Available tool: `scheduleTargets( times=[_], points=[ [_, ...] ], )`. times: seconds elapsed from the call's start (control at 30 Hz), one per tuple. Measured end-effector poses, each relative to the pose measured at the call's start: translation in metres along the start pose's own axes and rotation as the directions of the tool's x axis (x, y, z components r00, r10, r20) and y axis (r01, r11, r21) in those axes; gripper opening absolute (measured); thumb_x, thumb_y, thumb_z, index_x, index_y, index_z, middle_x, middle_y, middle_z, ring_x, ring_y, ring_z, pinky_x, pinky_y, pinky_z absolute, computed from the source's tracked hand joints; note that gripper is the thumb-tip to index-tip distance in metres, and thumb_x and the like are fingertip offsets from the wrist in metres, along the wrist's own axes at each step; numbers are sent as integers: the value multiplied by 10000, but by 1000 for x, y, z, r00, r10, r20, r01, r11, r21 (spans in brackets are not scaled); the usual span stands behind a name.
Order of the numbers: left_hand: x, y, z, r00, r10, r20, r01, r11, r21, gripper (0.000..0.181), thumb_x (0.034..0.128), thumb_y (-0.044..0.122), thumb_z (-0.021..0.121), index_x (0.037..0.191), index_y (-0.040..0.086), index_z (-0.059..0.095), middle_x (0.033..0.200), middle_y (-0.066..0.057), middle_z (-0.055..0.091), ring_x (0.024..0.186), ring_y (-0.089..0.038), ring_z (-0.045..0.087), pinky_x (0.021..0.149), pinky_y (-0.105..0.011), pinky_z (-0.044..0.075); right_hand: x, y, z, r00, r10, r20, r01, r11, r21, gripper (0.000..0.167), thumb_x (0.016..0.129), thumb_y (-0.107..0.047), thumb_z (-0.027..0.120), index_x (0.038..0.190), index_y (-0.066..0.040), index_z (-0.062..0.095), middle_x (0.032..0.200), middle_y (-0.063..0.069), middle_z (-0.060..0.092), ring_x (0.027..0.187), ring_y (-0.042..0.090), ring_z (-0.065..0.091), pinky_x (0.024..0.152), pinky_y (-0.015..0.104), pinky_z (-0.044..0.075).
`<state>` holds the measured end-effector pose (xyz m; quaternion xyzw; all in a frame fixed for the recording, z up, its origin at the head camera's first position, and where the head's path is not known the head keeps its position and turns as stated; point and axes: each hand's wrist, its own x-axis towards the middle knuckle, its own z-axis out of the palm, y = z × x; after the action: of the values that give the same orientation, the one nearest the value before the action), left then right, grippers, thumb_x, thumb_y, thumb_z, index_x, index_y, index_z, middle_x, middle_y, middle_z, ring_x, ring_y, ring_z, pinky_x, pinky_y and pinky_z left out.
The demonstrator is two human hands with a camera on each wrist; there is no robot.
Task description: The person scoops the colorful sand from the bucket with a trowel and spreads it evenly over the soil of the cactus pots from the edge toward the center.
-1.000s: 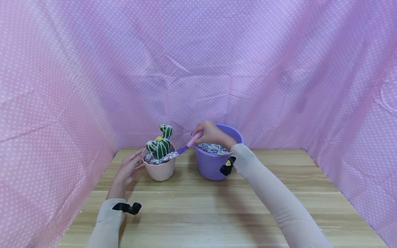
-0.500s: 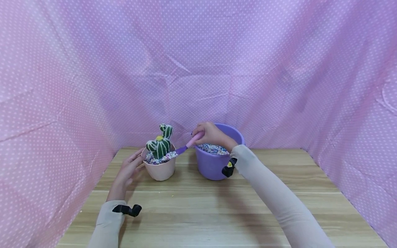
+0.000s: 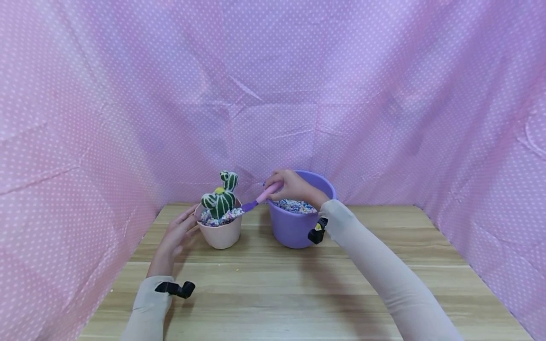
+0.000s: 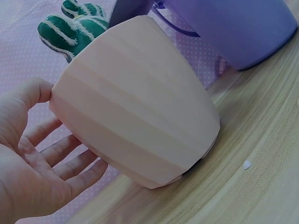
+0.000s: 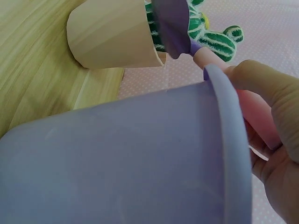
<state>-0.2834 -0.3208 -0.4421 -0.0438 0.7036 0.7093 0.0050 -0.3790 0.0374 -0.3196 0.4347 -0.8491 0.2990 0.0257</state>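
The person's left forearm, in a pale sleeve [image 3: 150,303], reaches from the near left edge of the worktop [image 3: 264,293] toward the far side, and the left hand [image 3: 176,233] sits against the left side of a pale pink pot [image 3: 221,236]. Its fingers are nearly straight and spread a little; from the left wrist I see the thumb by the rim and fingertips against the wall, touching without wrapping round it. The pot stands upright, left of centre, with a green cactus [image 3: 222,204] rising from small pastel beads [image 3: 208,219]. The right forearm slants in from the near right, its wrist bent over a purple bucket [image 3: 292,230] that stands just right of the pot, partly filled with bluish beads [image 3: 294,205]. The right hand [image 3: 291,185] has its fingers curled firmly round the pink handle of a small trowel [image 3: 268,191], thumb along the grip. The trowel tilts down to the left, its purple blade over the pot's right rim; whether it touches there, I can't tell.
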Motion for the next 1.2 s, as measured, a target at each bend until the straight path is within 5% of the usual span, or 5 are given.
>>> scheduleTargets(
  times=[0.53,0.9,1.2],
  points=[
    [-1,0,2,1000,-9,8,9,1000,-26,583,1099,244,453,1626,117,238,1696,-105,222,1085,61,557,1012,-198,524,4,-3,9,999,-39,11,40,995,-92,208,822,-120,788,1028,-106,809,937,43,631,839,203,562,711,232,475],
    [7,1,-3,998,-66,6,67,998,-12,590,1097,280,463,1627,145,241,1690,-94,243,1178,-19,530,1186,-375,429,5,-4,12,999,-48,-4,47,997,-58,171,820,-99,784,990,-97,806,926,47,638,833,145,527,719,218,467],
    [7,0,-4,1000,-25,8,25,999,24,629,1074,346,518,1612,121,282,1674,-136,267,1142,16,549,1103,-307,499,2,-5,15,1000,-17,-25,17,999,-30,193,814,-95,782,1006,-105,802,940,46,618,838,150,532,730,226,470]
  ],
)
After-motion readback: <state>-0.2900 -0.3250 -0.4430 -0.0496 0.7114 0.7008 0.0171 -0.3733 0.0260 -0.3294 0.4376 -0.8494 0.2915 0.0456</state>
